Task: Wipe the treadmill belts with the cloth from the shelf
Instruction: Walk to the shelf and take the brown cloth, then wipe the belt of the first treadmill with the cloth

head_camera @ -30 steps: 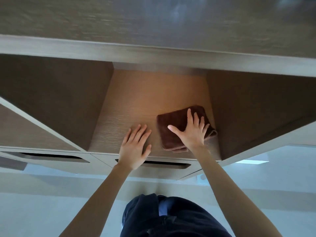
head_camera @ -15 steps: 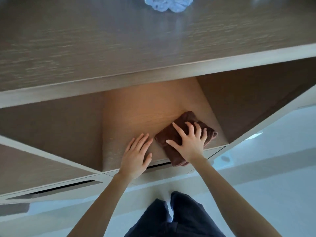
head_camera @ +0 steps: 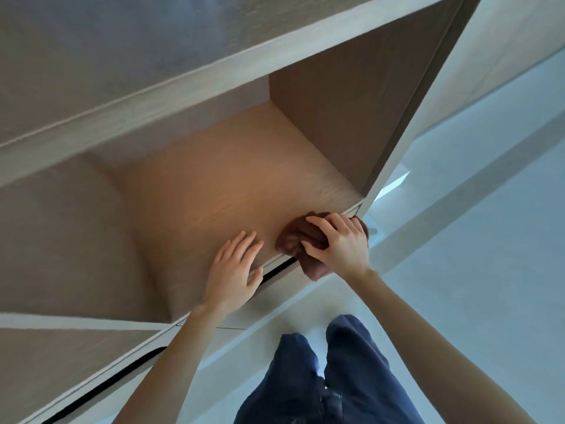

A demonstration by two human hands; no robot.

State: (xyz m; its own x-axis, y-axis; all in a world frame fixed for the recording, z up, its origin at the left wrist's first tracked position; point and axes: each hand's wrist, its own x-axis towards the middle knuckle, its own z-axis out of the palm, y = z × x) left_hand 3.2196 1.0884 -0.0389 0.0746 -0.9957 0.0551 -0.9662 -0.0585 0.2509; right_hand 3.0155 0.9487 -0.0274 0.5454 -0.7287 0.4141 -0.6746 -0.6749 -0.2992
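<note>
Right hand grip pinches brown cloth at shelf edge; left hand spread flat

Pale floor below — dark blue trousers in view.

Wooden shelf, open compartment. Brown cloth, bunched, at the front right corner, partly hanging over the front edge, gripped by right hand. Left hand, fingers spread, flat on the front edge just beside it.
</note>
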